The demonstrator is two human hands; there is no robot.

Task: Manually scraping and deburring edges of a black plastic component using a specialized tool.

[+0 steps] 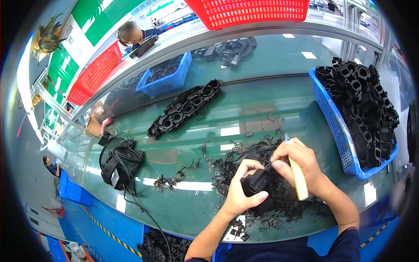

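My left hand (pixel 244 190) is closed around a black molded plastic part (pixel 257 182), with the thumb along its near side. In my right hand (pixel 301 163) is a knife (pixel 299 181) with a tan handle. Its short pointed tip sticks up past the fingers, a little apart from the part, and the handle's butt end points toward me. Both hands are above a heap of black plastic scraps (pixel 288 209) on the green table (pixel 192 153). A long black plastic part with round openings (pixel 185 109) lies farther back.
A blue basket (pixel 336 126) piled with black parts stands at right; another blue basket (pixel 170 81) is at the back. Coiled black cable and a device (pixel 120 163) sit at left. A metal rail (pixel 262 30) carries red baskets (pixel 248 13). Another person (pixel 135 37) is beyond it.
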